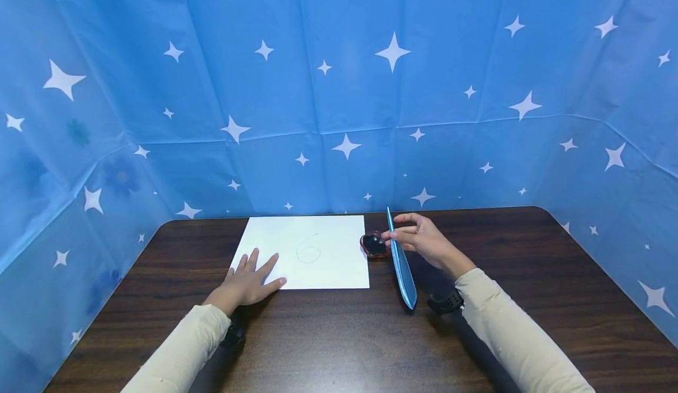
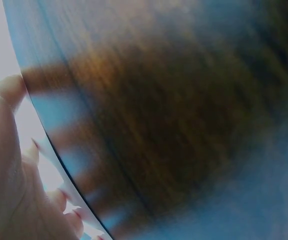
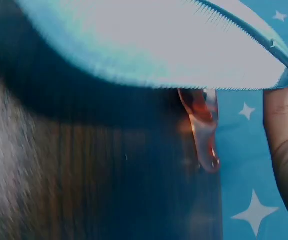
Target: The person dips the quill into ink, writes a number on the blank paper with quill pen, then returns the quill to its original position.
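Observation:
On the white sheet of paper (image 1: pixel 339 269), marked with a thin-lined 6 (image 1: pixel 309 255), my left hand (image 1: pixel 246 284) rests with its fingers spread. The paper's edge crosses beside it in the left wrist view. My right hand (image 1: pixel 424 241) pinches a long, leaf-shaped light-blue zip case (image 1: pixel 404 272) between thumb and fingers, holding it tilted. Fine zipper-like teeth line the case's edges in the right wrist view. Just left of the right fingertips lies a glossy dark lens with a reddish translucent rim, seemingly sunglasses (image 1: pixel 374 245); the case hides part of them.
The dark wood-grain table (image 1: pixel 328 346) has rounded far corners. A blue curtain with white stars (image 1: pixel 318 87) hangs behind it and along both sides. Black straps (image 1: pixel 446 303) circle the wrists below pale sleeves.

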{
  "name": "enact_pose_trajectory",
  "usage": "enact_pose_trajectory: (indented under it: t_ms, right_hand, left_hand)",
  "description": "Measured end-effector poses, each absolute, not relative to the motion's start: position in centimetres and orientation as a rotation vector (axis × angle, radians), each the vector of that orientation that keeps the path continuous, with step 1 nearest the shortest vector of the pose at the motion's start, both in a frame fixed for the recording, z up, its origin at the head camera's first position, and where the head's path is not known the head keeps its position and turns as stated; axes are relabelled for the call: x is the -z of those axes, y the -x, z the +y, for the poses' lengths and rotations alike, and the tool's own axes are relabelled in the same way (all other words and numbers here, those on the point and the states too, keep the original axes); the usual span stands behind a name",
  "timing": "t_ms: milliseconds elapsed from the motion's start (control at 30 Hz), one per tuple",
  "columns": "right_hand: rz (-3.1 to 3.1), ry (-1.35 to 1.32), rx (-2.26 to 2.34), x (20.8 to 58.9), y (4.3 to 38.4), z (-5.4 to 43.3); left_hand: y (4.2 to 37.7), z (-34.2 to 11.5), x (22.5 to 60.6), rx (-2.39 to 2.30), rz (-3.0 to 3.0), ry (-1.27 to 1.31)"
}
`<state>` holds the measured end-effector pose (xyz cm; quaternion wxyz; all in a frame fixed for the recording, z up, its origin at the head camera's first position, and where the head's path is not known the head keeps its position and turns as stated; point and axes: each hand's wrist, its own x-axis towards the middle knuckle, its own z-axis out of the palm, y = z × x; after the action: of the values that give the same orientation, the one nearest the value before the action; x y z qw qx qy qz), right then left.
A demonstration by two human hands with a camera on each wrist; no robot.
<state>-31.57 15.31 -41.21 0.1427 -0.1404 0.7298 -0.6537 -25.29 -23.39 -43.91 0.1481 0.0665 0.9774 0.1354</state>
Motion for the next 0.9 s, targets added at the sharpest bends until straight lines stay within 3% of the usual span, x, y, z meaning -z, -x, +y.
enact_pose_trajectory:
  t_ms: [467, 900]
  right_hand:
    - [2.381, 0.131, 1.548, 42.8, 32.8, 17.0]
    - [2.562, 0.147, 1.309, 43.7, 33.2, 16.5]
  left_hand:
    - [25.1, -23.3, 43.8, -0.385, 2.814, -0.185]
    - [25.0, -23.5, 44.1, -0.392, 2.811, -0.194]
